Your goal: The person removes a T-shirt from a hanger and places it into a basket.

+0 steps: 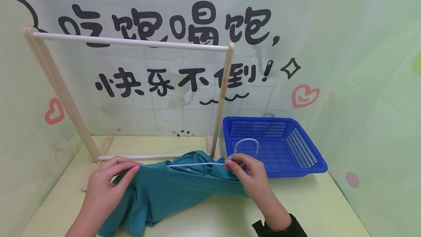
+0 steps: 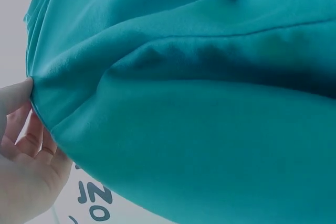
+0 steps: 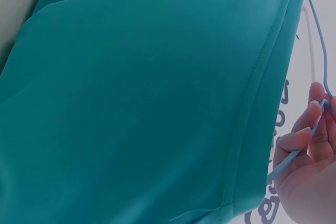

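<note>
A teal shirt [image 1: 184, 184] hangs stretched between both hands, its lower folds reaching the table. The left hand [image 1: 110, 178] pinches the cloth near one shoulder between thumb and fingers; the left wrist view shows that pinch at the edge of the shirt [image 2: 173, 129]. In the right hand [image 1: 248, 171] is a light blue clothes hanger [image 1: 197, 164], gripped near the base of its hook. The hanger's left part passes into the neck opening, so its end is hidden. In the right wrist view, the fingers curl round the hanger [image 3: 286, 165] beside the shirt's hem-stitched edge.
Behind the shirt stands a wooden rack with a white top rail [image 1: 131, 42] and a lower white bar [image 1: 141, 157]. A blue plastic basket [image 1: 276, 175] sits at the right, just behind the right hand. Printed cloth walls surround the pale table [image 1: 329, 207].
</note>
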`<action>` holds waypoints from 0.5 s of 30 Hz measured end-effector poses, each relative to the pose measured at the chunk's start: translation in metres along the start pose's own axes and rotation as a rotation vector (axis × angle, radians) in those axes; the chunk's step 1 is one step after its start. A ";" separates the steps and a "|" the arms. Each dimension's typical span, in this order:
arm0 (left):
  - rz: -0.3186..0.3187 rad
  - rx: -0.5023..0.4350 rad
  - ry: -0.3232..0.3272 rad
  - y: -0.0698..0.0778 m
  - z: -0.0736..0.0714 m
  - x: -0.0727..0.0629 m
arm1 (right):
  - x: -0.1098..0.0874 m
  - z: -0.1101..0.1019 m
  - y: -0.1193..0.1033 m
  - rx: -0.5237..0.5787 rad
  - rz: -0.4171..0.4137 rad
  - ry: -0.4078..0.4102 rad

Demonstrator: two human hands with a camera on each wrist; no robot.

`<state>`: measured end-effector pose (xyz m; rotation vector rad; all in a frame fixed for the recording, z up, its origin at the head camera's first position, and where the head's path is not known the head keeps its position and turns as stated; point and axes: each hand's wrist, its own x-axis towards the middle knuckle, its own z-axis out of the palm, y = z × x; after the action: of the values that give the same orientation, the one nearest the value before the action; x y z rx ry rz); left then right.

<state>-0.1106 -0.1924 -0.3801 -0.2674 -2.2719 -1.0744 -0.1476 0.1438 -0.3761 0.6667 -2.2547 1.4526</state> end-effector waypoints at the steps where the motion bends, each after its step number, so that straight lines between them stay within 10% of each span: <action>1: -0.006 0.002 0.000 0.000 0.000 0.000 | 0.000 -0.001 0.000 -0.001 0.004 0.001; 15: -0.070 0.087 0.048 -0.003 -0.001 0.002 | -0.001 -0.006 0.000 0.025 0.062 0.007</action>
<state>-0.1132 -0.1954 -0.3806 -0.1262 -2.2925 -1.0028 -0.1466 0.1491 -0.3747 0.6031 -2.2744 1.5116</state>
